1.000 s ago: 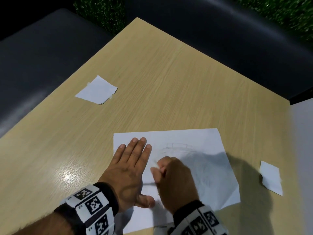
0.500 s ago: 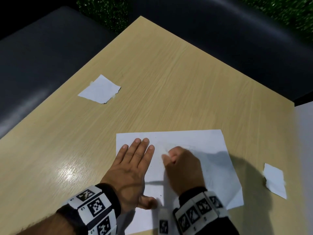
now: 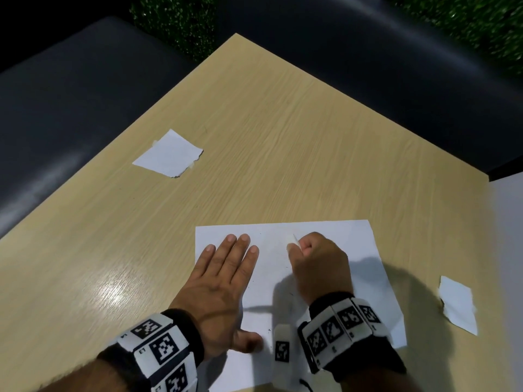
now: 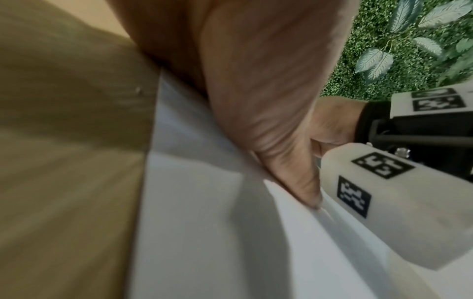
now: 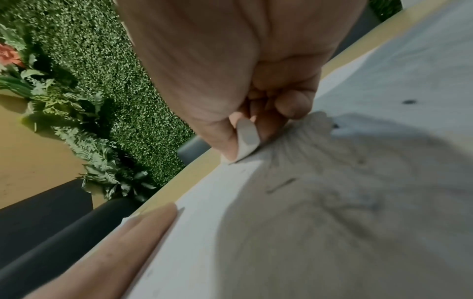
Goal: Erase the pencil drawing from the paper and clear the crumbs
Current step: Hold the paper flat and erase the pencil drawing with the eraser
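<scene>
The head camera looks forward and steeply down over the bench (image 3: 283,142), taking in both hands and the whole paper (image 3: 353,250). The left wrist camera sits very low and close, looking along the left hand (image 4: 256,91) across the paper (image 4: 204,232). The right wrist camera is equally close, facing along the right hand (image 5: 230,70) toward the bench's far edge. All three share the paper.

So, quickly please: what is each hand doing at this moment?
Left hand: open, fingers straight, pressing flat on the paper.
Right hand: closed, pinching a white eraser against the paper.
</scene>
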`<state>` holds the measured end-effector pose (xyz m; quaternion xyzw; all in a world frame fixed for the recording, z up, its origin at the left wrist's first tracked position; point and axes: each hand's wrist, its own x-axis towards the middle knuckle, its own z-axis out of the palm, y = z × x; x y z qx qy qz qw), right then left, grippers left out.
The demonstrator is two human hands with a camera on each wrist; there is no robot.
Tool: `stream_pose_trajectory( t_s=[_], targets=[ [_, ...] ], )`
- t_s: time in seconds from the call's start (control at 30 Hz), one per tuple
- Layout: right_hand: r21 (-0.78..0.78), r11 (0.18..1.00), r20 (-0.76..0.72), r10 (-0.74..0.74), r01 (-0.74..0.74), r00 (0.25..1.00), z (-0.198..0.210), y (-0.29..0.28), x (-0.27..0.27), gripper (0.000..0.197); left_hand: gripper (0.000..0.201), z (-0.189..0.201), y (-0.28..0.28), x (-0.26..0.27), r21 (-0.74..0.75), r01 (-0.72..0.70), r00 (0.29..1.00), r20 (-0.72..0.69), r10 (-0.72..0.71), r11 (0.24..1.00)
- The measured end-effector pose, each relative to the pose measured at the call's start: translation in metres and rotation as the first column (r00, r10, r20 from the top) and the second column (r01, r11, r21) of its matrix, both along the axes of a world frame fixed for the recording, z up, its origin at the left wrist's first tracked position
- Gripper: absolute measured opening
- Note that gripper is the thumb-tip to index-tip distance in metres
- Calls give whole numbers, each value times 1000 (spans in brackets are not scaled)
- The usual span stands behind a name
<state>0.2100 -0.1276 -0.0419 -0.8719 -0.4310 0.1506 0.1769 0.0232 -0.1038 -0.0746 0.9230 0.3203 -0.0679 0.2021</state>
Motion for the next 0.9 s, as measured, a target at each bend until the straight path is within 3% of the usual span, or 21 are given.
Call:
stream_pose_trajectory(
  t_s=[0.17,0.27,0.4,0.57,0.8,0.9],
  targets=[
    [-65,980,-43,188,-190,981,9,-21,-35,31,135,0,-1,0,-6,-5,1000,2,5,1000],
    [-52,994,-7,92,-92,996,2,-10,-15,22,135,-1,0,0,-7,-7,1000,2,7,1000],
    [-18,999,5,-30,30,1000,0,2,5,25,134,1,0,0,-10,-5,1000,-2,5,1000],
    [-112,973,-63,195,-201,979,15,-34,-45,26,135,0,0,0,-16,-6,1000,-9,6,1000],
    [-115,993,-30,-26,22,999,9,-15,-7,25,134,1,1,1,-36,-19,1000,-8,19,999],
    [-132,990,-29,37,-41,999,10,-32,-23,27,135,1,0,1,-38,-17,1000,-18,16,999]
  ],
)
